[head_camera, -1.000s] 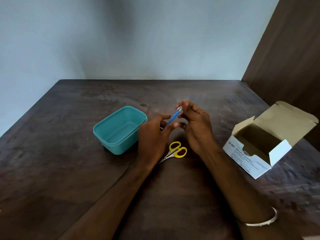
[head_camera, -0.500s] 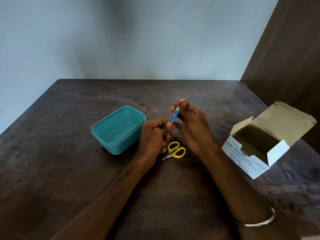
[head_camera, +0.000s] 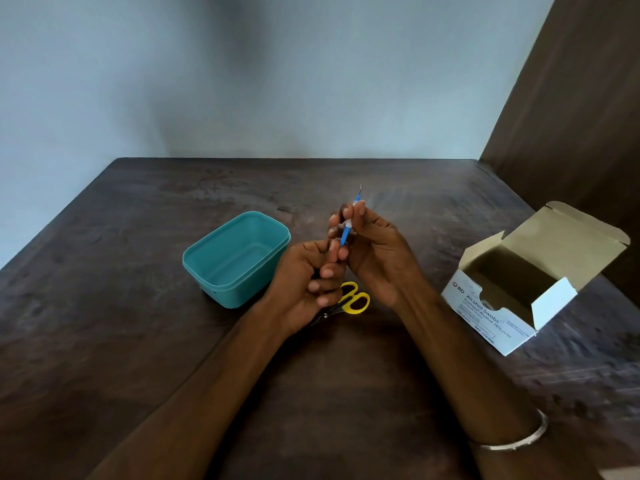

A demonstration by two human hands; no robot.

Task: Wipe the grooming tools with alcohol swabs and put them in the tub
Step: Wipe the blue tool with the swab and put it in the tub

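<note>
While our left hand (head_camera: 311, 275) pinches the lower end of the blue-handled grooming tool (head_camera: 346, 232), our right hand (head_camera: 372, 251) grips a white alcohol swab (head_camera: 349, 223) round its shaft, the thin metal tip upright above the counter (head_camera: 138, 341). We list the teal tub (head_camera: 239, 258) just left of our hands, yellow-handled scissors (head_camera: 349, 301) lying partly beneath the left hand, and an opened alcohol swab box (head_camera: 519, 289) at right.

Left hand (head_camera: 308, 275) curled, gripping the lower end of the blue tool (head_camera: 345, 233). Right hand (head_camera: 374, 247) pinches higher up it, fingers raised.
</note>
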